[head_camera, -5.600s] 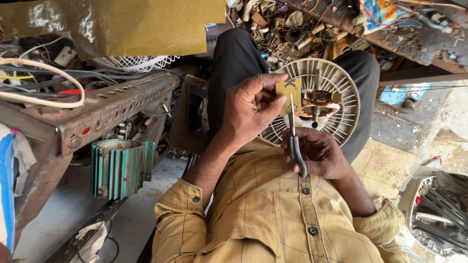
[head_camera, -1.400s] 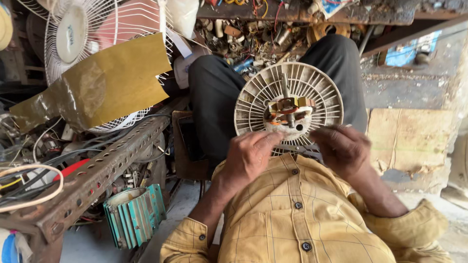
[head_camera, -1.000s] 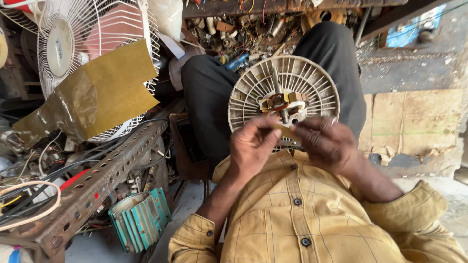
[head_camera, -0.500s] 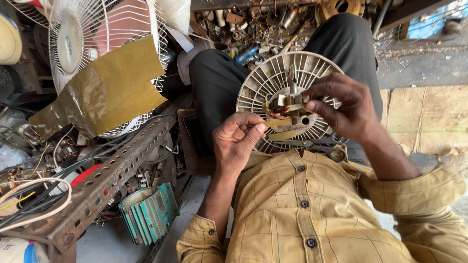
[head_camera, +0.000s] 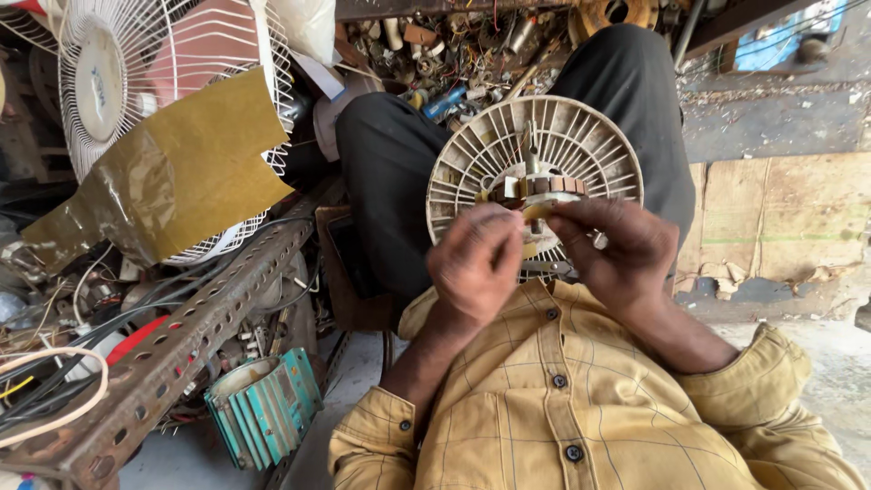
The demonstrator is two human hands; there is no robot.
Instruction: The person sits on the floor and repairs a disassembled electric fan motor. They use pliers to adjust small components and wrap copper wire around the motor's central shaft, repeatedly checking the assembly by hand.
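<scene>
Both my left hand [head_camera: 476, 263] and right hand [head_camera: 617, 249] pinch a small yellowish strip [head_camera: 535, 211], light and bendy, at the ribbed plastic fan housing [head_camera: 463, 168], frame centre, which looks brittle.

- Your left hand [head_camera: 476, 263] covers the lower left of the round slatted fan housing [head_camera: 472, 163], so you cannot see its rim there.
- Your right hand [head_camera: 617, 249] hides most of the small yellowish piece [head_camera: 535, 211] pinched at the housing's middle; what that piece is cannot be told.
- The fingertips of both hands are turned away from you, so their grip is out of sight.
- A dark tool [head_camera: 553, 269] shows only as a sliver between your hands.
- The white fan guard [head_camera: 100, 82] is cut off by the top edge and partly masked by brown tape sheet [head_camera: 181, 172].
- The clutter of parts [head_camera: 445, 45] behind your knees is too small to sort out.
</scene>
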